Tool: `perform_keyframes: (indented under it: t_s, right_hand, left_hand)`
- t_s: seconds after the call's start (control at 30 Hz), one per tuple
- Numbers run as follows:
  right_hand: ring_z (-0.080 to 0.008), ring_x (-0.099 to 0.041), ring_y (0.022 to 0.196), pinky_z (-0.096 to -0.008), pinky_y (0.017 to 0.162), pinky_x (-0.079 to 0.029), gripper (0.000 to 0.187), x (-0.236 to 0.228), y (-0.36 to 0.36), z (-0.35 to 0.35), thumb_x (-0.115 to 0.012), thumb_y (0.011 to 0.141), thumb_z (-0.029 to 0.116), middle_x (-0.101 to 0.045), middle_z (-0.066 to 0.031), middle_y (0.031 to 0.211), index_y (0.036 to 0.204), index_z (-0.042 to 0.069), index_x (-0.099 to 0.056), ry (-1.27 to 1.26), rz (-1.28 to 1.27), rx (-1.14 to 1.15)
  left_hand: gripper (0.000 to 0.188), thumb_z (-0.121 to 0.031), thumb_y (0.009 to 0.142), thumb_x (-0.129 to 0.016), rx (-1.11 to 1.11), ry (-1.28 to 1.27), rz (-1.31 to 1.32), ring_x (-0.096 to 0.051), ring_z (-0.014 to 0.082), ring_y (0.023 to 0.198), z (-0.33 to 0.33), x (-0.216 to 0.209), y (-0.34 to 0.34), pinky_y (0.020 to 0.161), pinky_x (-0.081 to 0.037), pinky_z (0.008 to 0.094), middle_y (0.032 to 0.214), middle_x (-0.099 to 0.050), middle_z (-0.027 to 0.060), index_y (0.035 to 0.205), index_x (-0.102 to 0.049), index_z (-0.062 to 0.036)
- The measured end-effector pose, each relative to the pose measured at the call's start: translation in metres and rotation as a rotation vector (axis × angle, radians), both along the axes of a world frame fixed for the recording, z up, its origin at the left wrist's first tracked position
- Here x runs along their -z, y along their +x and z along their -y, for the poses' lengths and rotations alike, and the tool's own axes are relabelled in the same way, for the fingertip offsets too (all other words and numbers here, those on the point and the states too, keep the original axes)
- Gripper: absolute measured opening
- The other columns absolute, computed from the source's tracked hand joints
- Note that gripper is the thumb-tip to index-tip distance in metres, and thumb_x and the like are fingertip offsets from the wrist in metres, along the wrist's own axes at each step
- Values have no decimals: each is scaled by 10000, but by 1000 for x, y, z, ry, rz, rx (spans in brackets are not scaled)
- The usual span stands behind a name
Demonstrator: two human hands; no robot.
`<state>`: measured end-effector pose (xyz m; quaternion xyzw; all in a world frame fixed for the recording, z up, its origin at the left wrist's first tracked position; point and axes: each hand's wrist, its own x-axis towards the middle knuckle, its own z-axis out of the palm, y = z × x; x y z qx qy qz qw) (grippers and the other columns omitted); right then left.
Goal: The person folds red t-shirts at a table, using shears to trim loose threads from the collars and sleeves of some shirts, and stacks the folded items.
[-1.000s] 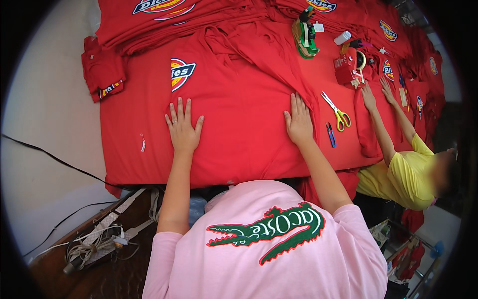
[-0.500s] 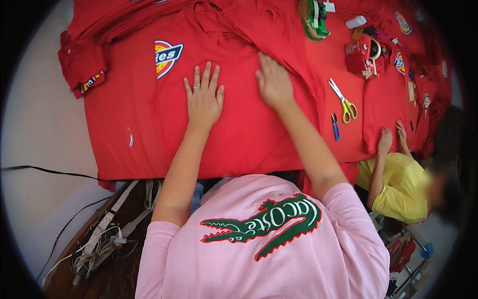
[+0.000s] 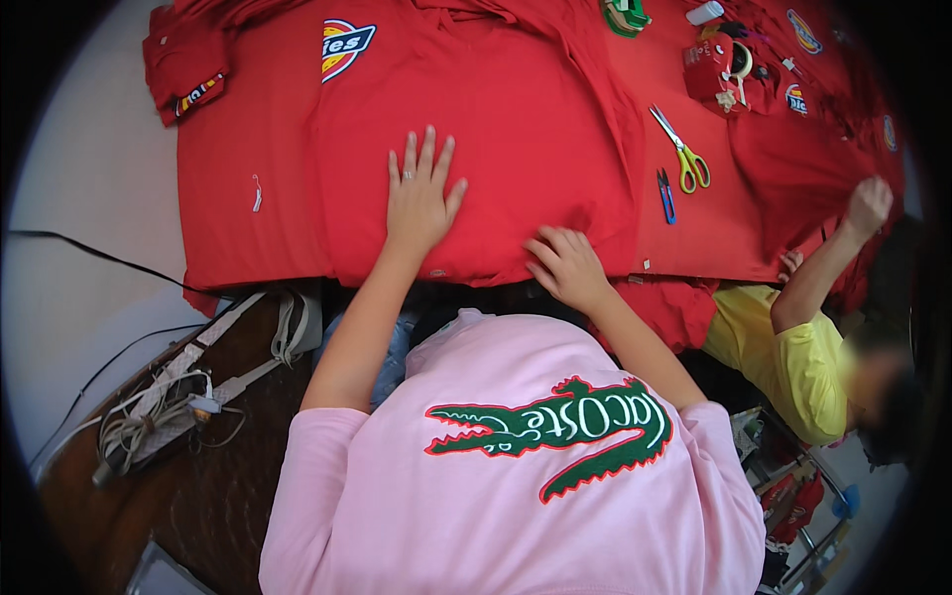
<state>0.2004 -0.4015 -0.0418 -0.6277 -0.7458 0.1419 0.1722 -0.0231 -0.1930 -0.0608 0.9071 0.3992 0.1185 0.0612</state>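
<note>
L hand (image 3: 421, 203) lies open, palm down, fingers spread, on the red shirt (image 3: 476, 109); ring on one finger. R hand (image 3: 570, 263) is at the shirt's near edge, fingers loosely bent; can't tell if it nips any cloth.

Red shirt is spread on the counter (image 3: 694, 248) in front of the person, mostly smooth btwn the hands, w/ creases along its R side. Part of an emblem (image 3: 347, 45), blue/yellow/red/white, shows up top L, cut off at a fold line. Small pale spot on the near edge, just R of the L wrist.

Far L: folded red garment (image 3: 186, 59) w/ a bit of print at its lower end. Small white tag (image 3: 257, 198) lies on red cloth L of the L hand.

R of the shirt, on the counter: scissors (image 3: 688, 169) w/ yellow-green handles, blades pointing away; blue snips (image 3: 667, 203) just beside them. Further back, a green tape dispenser (image 3: 625, 15), partly out of frame, + a red holder (image 3: 707, 74) w/ a tape roll; white cylinder (image 3: 705, 13) nr it.

At R, a co-worker in a yellow top (image 3: 808, 372), one hand raised nr a lifted red garment (image 3: 793, 169). Lower L: bundled cords (image 3: 149, 426) on a dark brown surface (image 3: 238, 496).
</note>
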Motion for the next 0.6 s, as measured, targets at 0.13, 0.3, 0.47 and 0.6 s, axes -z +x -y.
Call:
perform_keyframes:
  t_s: [0.13, 0.3, 0.47, 0.6]
  right_hand:
    - [-306, -635, 1056, -434, 865, -513, 287, -3, 28, 76, -701, 870, 140, -635, -110, 1163, 1151, 105, -656, 16, 103, 166]
    - [-261, -657, 830, -422, 721, -510, 119, -5, 45, 112, -691, 868, 86, -614, -62, 841, 968, 105, -630, -35, 63, 227]
    - [-314, -672, 806, -433, 674, -530, 86, -17, 13, 81, -699, 890, 99, -641, -86, 874, 965, 80, -662, 20, -187, 149]
    - [-319, -675, 829, -436, 683, -538, 121, -15, -9, 40, -705, 885, 99, -653, -91, 917, 996, 77, -663, 28, -245, 21]
  left_hand:
    - [714, -407, 993, -592, 96, -167, -26, -227, 390, 1569, 91, -7, -35, 1255, -164, 591, 1703, -257, 156, 1617, -365, -146]
    - [624, -218, 931, -682, 196, -227, 84, -362, 340, 1516, 186, 8, -79, 1212, -323, 512, 1650, -366, 140, 1518, -505, -102]
    - [428, -137, 981, -654, -662, -1517, 1010, -658, 268, 1206, 226, 69, -74, 1054, -498, 418, 1424, -584, 175, 1383, -578, -10]
    - [212, -121, 971, -701, -782, -1627, 1612, -703, 246, 1077, 203, 84, -49, 1045, -508, 437, 1113, -732, 94, 1174, -675, -70]
